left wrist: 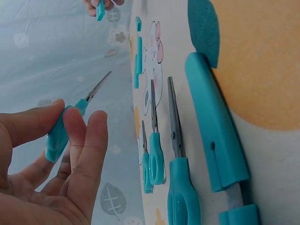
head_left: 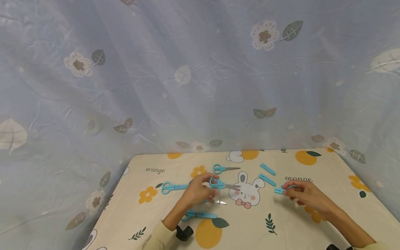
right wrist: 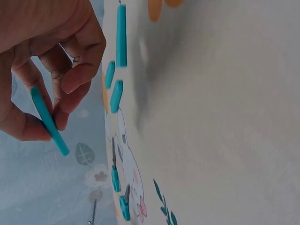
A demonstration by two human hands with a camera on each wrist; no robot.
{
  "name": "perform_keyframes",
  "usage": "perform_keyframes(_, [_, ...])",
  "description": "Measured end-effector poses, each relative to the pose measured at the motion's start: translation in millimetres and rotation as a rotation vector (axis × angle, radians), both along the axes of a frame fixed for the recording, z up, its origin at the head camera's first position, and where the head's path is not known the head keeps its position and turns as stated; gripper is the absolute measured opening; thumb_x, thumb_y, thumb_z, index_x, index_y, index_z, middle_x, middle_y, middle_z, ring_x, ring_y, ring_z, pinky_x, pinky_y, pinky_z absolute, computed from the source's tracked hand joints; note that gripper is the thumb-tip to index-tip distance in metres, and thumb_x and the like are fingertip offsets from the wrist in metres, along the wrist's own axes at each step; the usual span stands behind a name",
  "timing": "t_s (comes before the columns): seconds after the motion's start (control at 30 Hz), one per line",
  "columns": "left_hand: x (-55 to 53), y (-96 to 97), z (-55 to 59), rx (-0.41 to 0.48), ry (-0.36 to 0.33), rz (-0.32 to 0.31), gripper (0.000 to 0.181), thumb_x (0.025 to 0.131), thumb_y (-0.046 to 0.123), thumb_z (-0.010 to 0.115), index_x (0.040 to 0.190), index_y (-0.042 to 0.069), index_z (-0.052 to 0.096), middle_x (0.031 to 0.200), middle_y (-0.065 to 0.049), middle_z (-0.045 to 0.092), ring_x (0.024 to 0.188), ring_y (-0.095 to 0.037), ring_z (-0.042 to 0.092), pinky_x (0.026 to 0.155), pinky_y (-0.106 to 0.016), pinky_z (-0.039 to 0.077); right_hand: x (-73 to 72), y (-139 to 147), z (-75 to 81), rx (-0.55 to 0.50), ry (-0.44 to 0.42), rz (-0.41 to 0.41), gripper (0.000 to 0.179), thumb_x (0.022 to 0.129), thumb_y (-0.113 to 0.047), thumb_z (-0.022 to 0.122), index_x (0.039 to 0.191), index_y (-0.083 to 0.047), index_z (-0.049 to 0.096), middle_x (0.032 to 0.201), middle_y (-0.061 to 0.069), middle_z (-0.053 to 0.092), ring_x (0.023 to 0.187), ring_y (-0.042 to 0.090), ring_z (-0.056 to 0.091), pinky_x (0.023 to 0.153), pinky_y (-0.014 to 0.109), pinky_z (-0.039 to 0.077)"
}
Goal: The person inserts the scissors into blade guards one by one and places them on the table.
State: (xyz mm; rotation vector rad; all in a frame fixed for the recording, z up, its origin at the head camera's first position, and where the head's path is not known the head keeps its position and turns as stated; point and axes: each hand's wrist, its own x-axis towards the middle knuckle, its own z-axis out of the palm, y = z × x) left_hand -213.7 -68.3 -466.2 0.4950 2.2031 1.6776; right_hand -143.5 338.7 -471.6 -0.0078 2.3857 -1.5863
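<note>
My left hand (head_left: 197, 190) pinches a pair of scissors (left wrist: 70, 124) by its light-blue handles, raised above the table, blades pointing away from the palm. A light-blue blade cover (right wrist: 49, 122) is pinched between the thumb and fingers of my right hand (head_left: 307, 197), also off the table. Below and around the left hand lie several more scissors, among them bare-bladed scissors (head_left: 217, 169) at the back and scissors with a cover on the blades (head_left: 203, 215) at the front. Two loose blade covers (head_left: 267, 179) rest between the hands; another loose cover (right wrist: 122, 35) lies behind the right hand.
A cream tablecloth (head_left: 247, 229) printed with oranges, flowers and a rabbit covers the table. Partly behind the left forearm, blue-handled scissors (head_left: 168, 188) lie at the left. A pale patterned curtain (head_left: 200, 86) hangs around the table's back and sides.
</note>
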Motion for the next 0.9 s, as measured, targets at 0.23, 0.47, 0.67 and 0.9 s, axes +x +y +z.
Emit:
perform_keyframes(0.23, [-2.1, -0.2, 2.5, 0.059, -0.043, 0.02, 0.045, 0.082, -0.003, 0.073, 0.122, 0.017, 0.067, 0.115, -0.013, 0.061, 0.078, -0.043, 0.069, 0.067, -0.046, 0.062, -2.5, -10.0, 1.3, -0.014, 0.024, -0.008, 0.037, 0.096, -0.031, 0.067, 0.117, -0.001, 0.064, 0.09, 0.01, 0.061, 0.08, 0.029, 0.059, 0.065, 0.035, 0.055])
perform_keyframes(0.47, [-3.2, 2.3, 2.0, 0.121, -0.072, 0.031, 0.036, 0.086, 0.0, 0.072, 0.119, 0.014, 0.067, 0.109, -0.014, 0.058, 0.067, -0.028, 0.068, 0.065, -0.044, 0.062, -6.9, -18.4, 1.9, -0.022, 0.009, -0.013, 0.039, 0.094, -0.033, 0.068, 0.119, -0.003, 0.064, 0.097, 0.014, 0.065, 0.089, 0.03, 0.062, 0.066, 0.037, 0.056])
perform_keyframes(0.67, [-3.1, 2.6, 2.1, 0.134, -0.072, 0.028, 0.033, 0.088, 0.002, 0.072, 0.118, 0.016, 0.067, 0.106, -0.012, 0.059, 0.071, -0.035, 0.069, 0.065, -0.041, 0.062, -6.1, -19.8, -0.2, -0.09, 0.005, 0.013, 0.037, 0.096, -0.028, 0.066, 0.119, 0.001, 0.063, 0.088, 0.005, 0.061, 0.083, 0.026, 0.059, 0.068, 0.037, 0.056])
perform_keyframes(0.9, [-2.9, 2.4, 3.5, 0.127, -0.055, 0.012, 0.032, 0.089, 0.004, 0.073, 0.118, 0.017, 0.068, 0.108, -0.014, 0.06, 0.073, -0.038, 0.07, 0.065, -0.042, 0.062, -5.6, -21.4, 0.3, -0.112, -0.026, -0.005, 0.038, 0.095, -0.031, 0.067, 0.119, -0.002, 0.063, 0.091, 0.006, 0.063, 0.087, 0.025, 0.059, 0.075, 0.039, 0.056])
